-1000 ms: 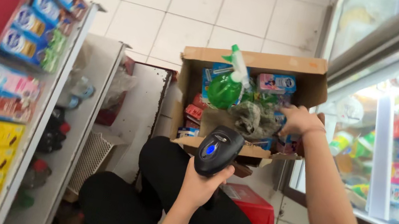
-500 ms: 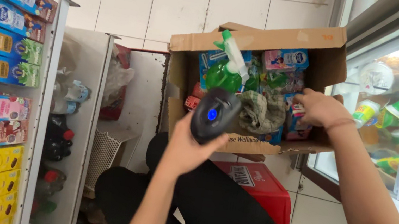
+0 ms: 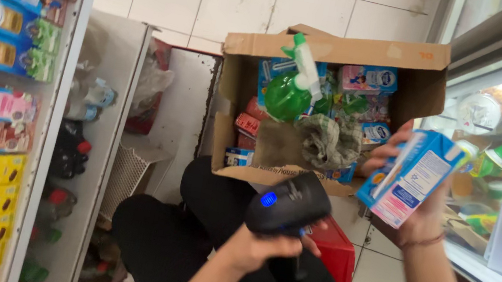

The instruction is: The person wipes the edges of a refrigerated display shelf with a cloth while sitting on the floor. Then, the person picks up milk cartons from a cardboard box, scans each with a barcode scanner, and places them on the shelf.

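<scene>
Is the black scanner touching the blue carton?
Apart. The head view shows red crate and floor between the black scanner in the left hand and the blue carton.

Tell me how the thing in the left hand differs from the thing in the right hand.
The left hand grips a black handheld scanner with a rounded head and a lit blue spot; the right hand holds a blue carton, flat-sided and boxy. The scanner is dark and plain, while the carton is bright, with white printed panels. The scanner sits low over the lap; the carton is raised higher and tilted. Both are gripped in one hand in front of the cardboard box.
</scene>
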